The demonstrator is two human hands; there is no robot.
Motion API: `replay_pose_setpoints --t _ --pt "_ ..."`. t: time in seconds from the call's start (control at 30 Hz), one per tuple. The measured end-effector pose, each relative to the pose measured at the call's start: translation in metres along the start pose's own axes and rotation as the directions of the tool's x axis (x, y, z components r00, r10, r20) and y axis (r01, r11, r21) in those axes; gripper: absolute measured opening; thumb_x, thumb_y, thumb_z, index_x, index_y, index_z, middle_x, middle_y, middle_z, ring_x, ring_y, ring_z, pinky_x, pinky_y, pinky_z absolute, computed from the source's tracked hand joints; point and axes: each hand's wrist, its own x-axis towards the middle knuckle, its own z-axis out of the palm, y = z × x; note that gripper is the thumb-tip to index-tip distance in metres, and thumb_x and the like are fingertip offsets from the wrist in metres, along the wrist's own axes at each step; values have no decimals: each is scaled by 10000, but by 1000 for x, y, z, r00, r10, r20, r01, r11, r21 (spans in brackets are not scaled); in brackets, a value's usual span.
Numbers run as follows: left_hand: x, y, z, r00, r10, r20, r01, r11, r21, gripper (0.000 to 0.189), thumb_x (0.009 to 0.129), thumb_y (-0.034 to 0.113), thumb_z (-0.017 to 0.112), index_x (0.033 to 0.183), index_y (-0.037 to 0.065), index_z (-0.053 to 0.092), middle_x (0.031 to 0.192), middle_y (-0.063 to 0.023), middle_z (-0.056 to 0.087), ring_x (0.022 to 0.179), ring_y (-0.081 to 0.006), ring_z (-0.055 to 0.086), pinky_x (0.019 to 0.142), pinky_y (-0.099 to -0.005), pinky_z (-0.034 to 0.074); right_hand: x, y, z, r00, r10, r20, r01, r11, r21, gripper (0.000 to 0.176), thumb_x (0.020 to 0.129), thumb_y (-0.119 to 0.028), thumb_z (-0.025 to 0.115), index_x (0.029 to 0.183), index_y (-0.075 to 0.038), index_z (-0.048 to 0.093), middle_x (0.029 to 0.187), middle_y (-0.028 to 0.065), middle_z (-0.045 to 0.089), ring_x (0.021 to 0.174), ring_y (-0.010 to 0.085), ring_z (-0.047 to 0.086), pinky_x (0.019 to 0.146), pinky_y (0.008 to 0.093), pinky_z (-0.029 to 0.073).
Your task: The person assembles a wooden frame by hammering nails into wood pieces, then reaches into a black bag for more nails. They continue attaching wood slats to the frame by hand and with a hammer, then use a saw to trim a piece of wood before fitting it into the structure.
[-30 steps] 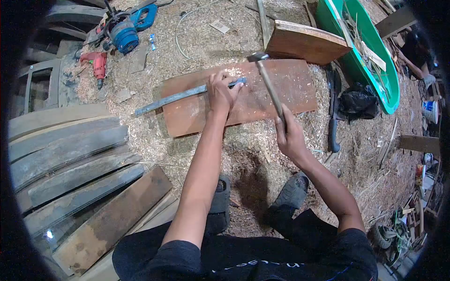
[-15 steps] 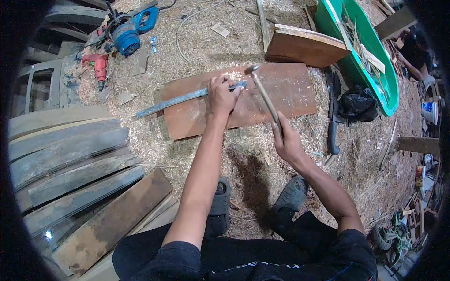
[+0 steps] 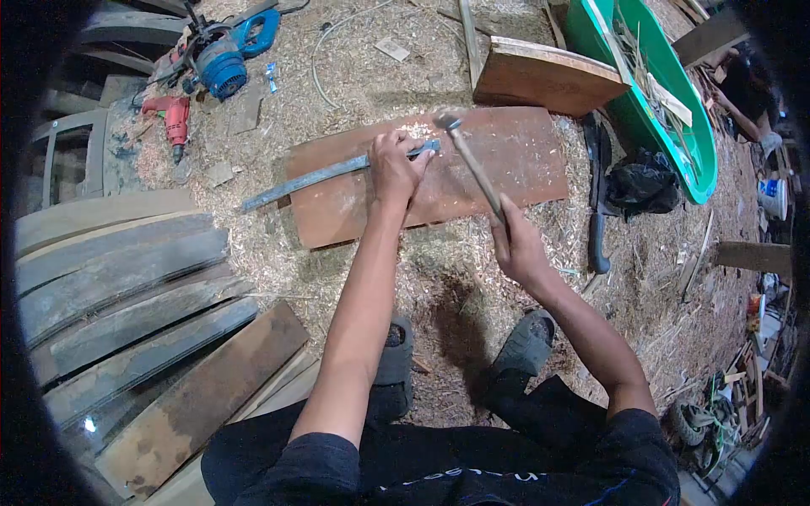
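My left hand (image 3: 393,165) is closed around a long, slightly curved blue-grey strip (image 3: 308,180) near its right end. That end pokes out past my thumb and fingertips. The strip runs off to the left, beyond the edge of a reddish-brown wooden board (image 3: 506,160) on the ground. In my right hand (image 3: 521,246) is a hammer (image 3: 478,174), gripped low on its wooden handle. Its metal head, a little blurred, hangs over the board just up and right of the strip's end. Pale shavings lie on the board beyond my left fingers.
Wood shavings cover the ground. A red drill (image 3: 175,122) and a blue power tool (image 3: 226,72) lie at upper left. Curved planks (image 3: 126,253) are stacked at left. A thick wood block (image 3: 548,76), a green tub (image 3: 704,160) and a black-handled blade (image 3: 598,240) are at right; another person (image 3: 751,101) is beyond.
The view has shifted slightly. Both hands keep their grips on the strip and hammer; the hammer's head now looks more blurred.
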Motion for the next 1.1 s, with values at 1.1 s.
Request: replay_pose_setpoints --t 1.1 --pt "-5 -6 5 999 -18 -36 18 1000 7 264 647 225 845 869 107 766 973 -58 657 991 -279 544 936 -401 411 6 -31 -9 961 247 125 -252 968 22 417 953 -154 536 1318 23 437 740 289 622 659 444 642 569 503 486"
